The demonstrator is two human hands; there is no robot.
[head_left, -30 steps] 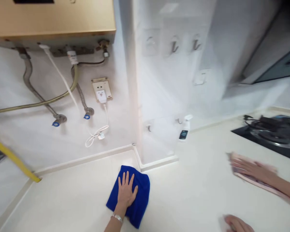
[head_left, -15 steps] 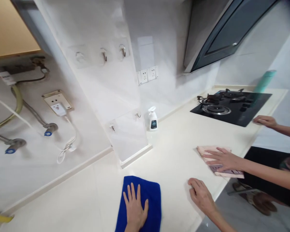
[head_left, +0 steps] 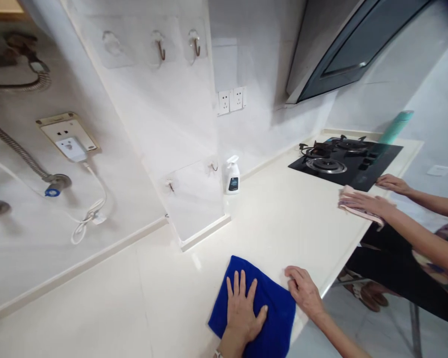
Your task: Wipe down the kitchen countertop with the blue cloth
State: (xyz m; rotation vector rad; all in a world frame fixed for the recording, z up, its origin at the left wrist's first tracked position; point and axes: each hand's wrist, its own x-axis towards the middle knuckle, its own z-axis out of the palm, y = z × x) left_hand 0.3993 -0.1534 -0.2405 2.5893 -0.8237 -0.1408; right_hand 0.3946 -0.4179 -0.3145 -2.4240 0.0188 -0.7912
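Wiping appears to be the step in hand: left hand [head_left: 242, 311] flat on a blue cloth [head_left: 277, 323], near side of the table [head_left: 171, 298].

Its grip is spread wide, pressing, not clasping; a further pass would call for even palm pressure. Cloth matte, soft-looking, roughly square. Right hand [head_left: 305, 291] half curled just beside the cloth's right corner; palm hidden, contents cannot be told. Table pale, smooth, glossy. Farther: white spray bottle [head_left: 233, 176]; at right, a co-worker's hand [head_left: 371, 205] on a pink cloth [head_left: 359, 212], near the black, flat-topped hob [head_left: 353, 181].
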